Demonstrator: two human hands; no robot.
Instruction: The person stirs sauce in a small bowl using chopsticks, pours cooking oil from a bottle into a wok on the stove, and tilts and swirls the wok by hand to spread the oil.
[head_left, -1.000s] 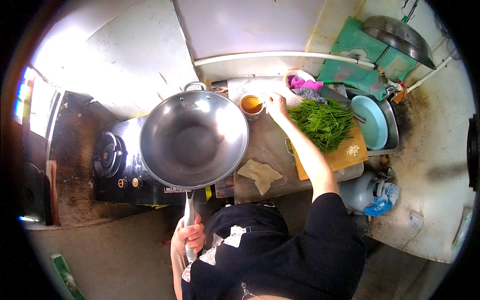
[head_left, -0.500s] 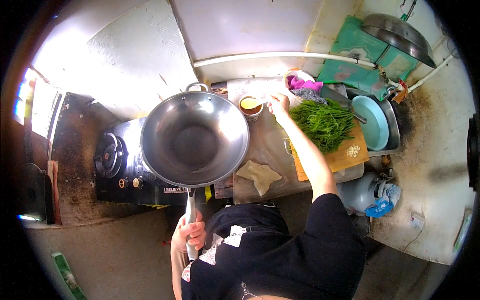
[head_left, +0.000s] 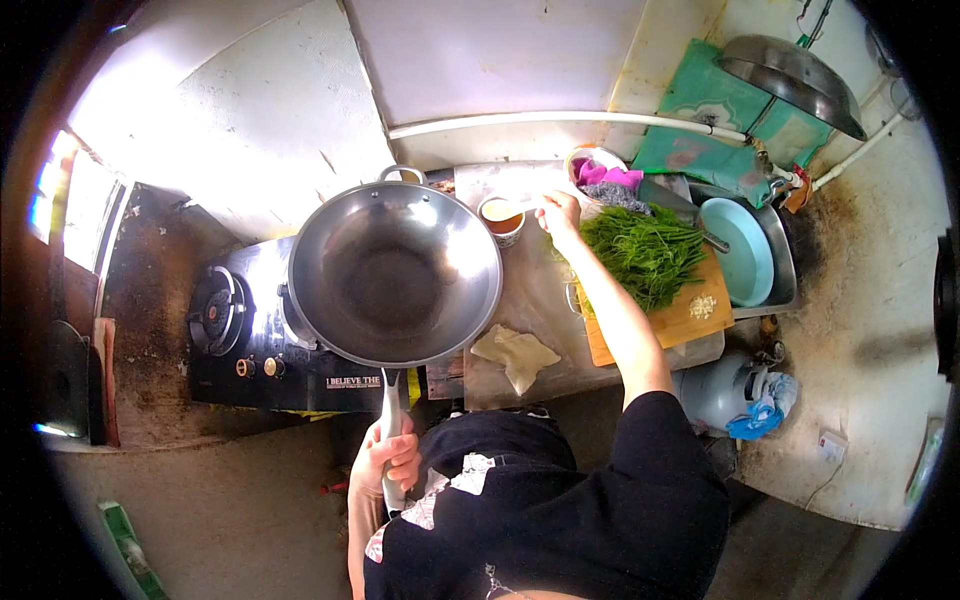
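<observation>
My left hand [head_left: 390, 455] is wrapped round the handle of a large steel wok [head_left: 395, 280], whose bowl sits over the right part of the stove. Inside, the wok shows only its bare, shiny surface. At the counter's back, my right hand [head_left: 558, 214] pinches the handle of a light-coloured spoon [head_left: 505, 210]. The spoon's bowl is over a small cup [head_left: 503, 236] of brown-orange liquid, just right of the wok's rim. Right of my forearm, chopped greens [head_left: 650, 250] lie on a wooden cutting board [head_left: 660, 325], with a small heap of minced white bits [head_left: 703, 306].
The black gas stove [head_left: 262, 330] has an uncovered burner on the left. A crumpled cloth [head_left: 518, 354] lies on the counter. Behind the greens stands a tub with pink and grey cloths [head_left: 610, 180]. A blue basin [head_left: 738, 250] sits in the sink, above a gas cylinder [head_left: 715, 385].
The spoon has risen and tipped at the cup's mouth, and my right hand has shifted slightly. The wok and my left hand have moved a little to the right.
</observation>
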